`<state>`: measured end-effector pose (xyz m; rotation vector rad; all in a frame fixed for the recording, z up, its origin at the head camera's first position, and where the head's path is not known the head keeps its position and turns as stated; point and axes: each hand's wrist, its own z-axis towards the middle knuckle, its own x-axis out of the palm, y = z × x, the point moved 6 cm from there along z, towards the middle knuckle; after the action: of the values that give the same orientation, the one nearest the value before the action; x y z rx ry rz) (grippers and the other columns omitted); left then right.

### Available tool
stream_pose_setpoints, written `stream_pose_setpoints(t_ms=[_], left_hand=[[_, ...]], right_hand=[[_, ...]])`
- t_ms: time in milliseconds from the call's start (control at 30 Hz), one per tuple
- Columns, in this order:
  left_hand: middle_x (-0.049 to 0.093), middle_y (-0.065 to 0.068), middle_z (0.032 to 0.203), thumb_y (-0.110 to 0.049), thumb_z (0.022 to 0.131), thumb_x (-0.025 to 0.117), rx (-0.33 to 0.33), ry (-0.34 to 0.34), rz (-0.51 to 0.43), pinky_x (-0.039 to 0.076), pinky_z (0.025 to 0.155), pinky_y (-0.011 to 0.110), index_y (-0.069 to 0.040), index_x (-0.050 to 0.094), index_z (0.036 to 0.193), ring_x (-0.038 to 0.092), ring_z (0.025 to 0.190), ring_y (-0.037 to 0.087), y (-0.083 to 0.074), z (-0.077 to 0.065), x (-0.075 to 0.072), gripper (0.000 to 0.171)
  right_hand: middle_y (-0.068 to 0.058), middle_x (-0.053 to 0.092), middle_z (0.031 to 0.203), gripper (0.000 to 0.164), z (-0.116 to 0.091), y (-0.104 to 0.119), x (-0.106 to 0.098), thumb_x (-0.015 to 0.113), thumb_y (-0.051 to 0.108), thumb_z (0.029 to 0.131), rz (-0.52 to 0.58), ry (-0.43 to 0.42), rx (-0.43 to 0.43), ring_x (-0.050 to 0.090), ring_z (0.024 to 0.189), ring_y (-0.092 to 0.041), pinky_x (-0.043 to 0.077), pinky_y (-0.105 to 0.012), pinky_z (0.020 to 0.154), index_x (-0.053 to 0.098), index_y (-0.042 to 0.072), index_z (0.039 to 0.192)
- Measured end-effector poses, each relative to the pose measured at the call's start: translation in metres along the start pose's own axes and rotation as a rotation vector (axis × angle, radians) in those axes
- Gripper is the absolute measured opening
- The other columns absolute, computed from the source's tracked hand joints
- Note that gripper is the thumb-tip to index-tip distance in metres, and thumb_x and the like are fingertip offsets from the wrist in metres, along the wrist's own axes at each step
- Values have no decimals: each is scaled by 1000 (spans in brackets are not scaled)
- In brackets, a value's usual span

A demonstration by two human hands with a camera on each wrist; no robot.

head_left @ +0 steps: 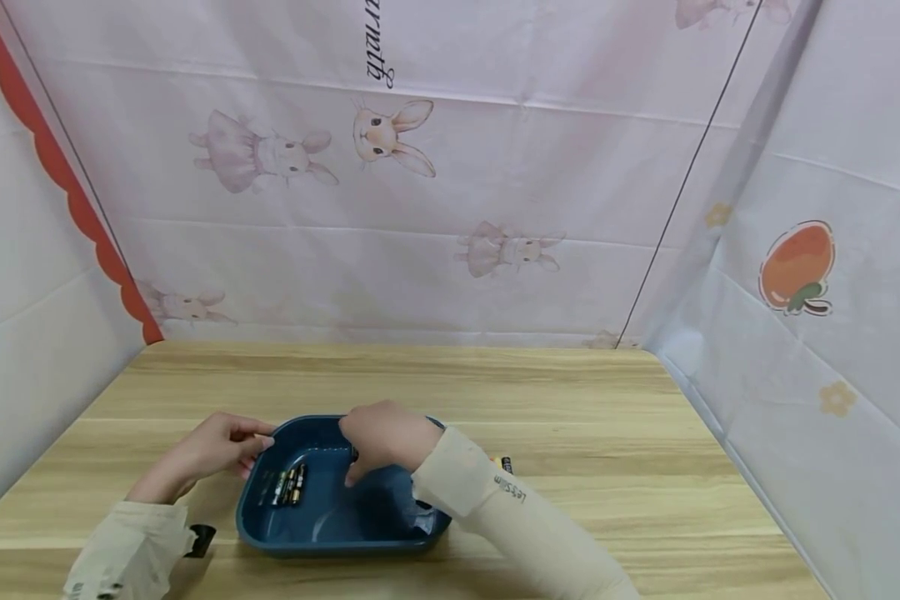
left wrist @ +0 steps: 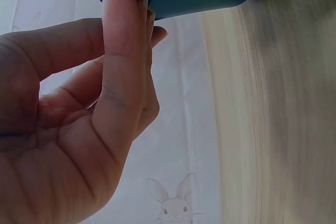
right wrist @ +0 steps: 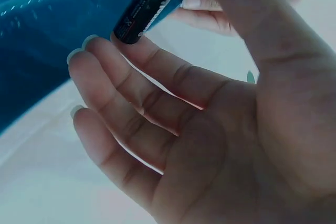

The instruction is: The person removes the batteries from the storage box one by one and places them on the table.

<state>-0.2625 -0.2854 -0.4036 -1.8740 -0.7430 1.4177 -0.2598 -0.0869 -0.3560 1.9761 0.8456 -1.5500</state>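
Observation:
A dark blue rectangular tray [head_left: 337, 547] sits on the table. My left hand [head_left: 213, 450] holds its left rim near the far corner; in the left wrist view the fingertips touch the tray's outer wall. Over the tray's middle is my right hand [head_left: 386, 437], palm down. Between thumb and index finger it pinches a black battery [right wrist: 143, 14] with a silver part and white lettering; the other fingers are apart and slightly bent. Several black-and-gold batteries [head_left: 289, 485] lie side by side at the tray's left end. My right hand and sleeve hide part of the tray's right side.
Right of the tray, part of another battery [head_left: 506, 465] shows beyond my right sleeve. The wooden table [head_left: 607, 417] meets a rabbit-print cloth [head_left: 420, 283] at the back. Pale cloth walls stand at the left and right.

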Motion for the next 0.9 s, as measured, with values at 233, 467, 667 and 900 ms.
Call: stream_pose_setpoints(t_ms=[233, 467, 667, 900], left_hand=[[60, 7, 73, -5, 96, 57, -1, -4, -3, 58, 61, 38, 12, 58, 123, 61, 64, 20, 0, 0, 1, 32], [60, 8, 75, -5, 97, 54, 12, 14, -11, 57, 59, 37, 14, 55, 125, 61, 64, 20, 1, 0, 1, 34], [60, 8, 75, -4, 97, 54, 4, 14, -19, 58, 59, 37, 14, 55, 125, 61, 64, 19, 2, 1, 1, 34], [61, 8, 75, -6, 97, 54, 4, 18, -22, 58, 60, 38, 14, 55, 126, 61, 64, 20, 2, 1, 0, 35]], right_hand=[[8, 56, 82, 37, -12, -16, -2, 76, 45, 79, -3, -52, -1, 51, 70, -4, 47, -19, 64, 64, 17, 100], [7, 56, 86, 41, -28, -30, -8, 76, 46, 80, -21, -109, -20, 50, 70, -5, 45, -19, 62, 63, 16, 105], [7, 56, 86, 42, -38, -46, -9, 75, 45, 81, 25, -131, 7, 50, 70, -6, 44, -19, 63, 63, 14, 106], [6, 54, 84, 42, -51, -63, -10, 76, 42, 81, 58, -152, 25, 49, 69, -7, 44, -20, 62, 63, 11, 106]])
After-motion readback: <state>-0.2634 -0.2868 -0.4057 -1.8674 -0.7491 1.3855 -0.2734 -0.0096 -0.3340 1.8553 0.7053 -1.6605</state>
